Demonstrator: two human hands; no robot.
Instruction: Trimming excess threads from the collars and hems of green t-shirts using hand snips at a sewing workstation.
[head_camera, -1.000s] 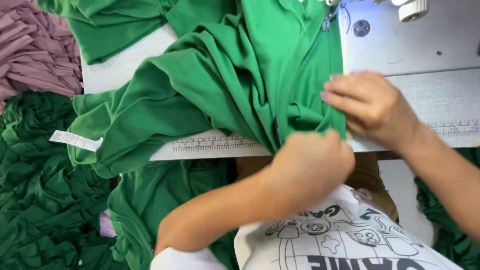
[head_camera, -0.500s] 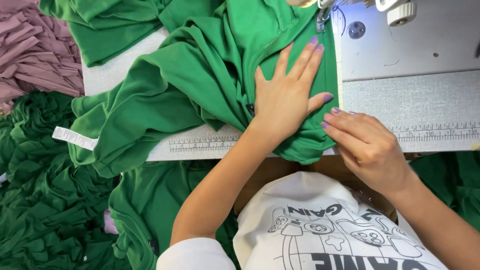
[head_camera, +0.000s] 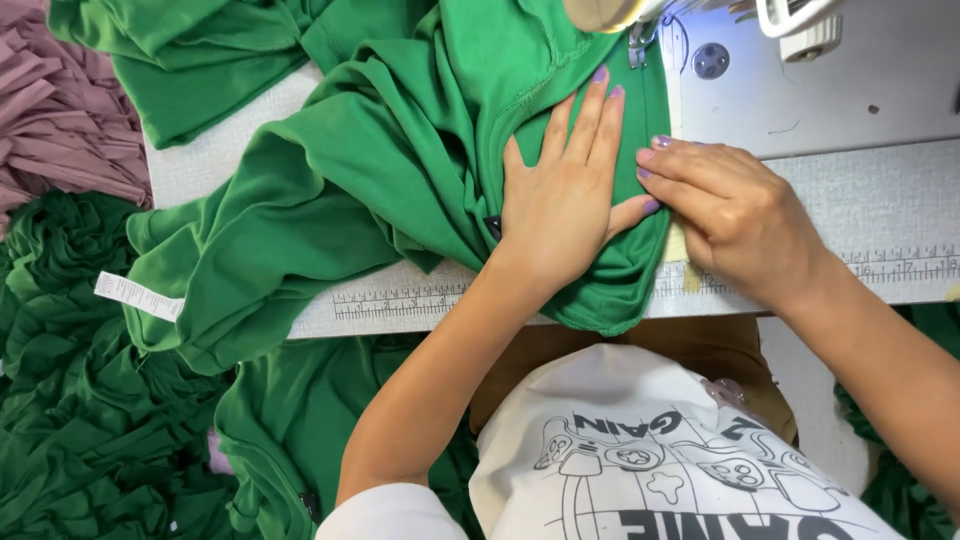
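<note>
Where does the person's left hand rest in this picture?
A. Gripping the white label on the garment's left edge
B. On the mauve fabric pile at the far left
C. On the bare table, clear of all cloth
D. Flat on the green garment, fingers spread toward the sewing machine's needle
D: the left hand lies palm-down on the green garment, fingers pointing up toward the needle area, while the right hand presses the cloth's edge beside it.

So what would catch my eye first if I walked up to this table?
The bright green garment spread across the sewing table, with the left hand pressed flat on it and the right hand beside it near the needle. Heaps of green fabric lie lower left, mauve fabric upper left.
</note>
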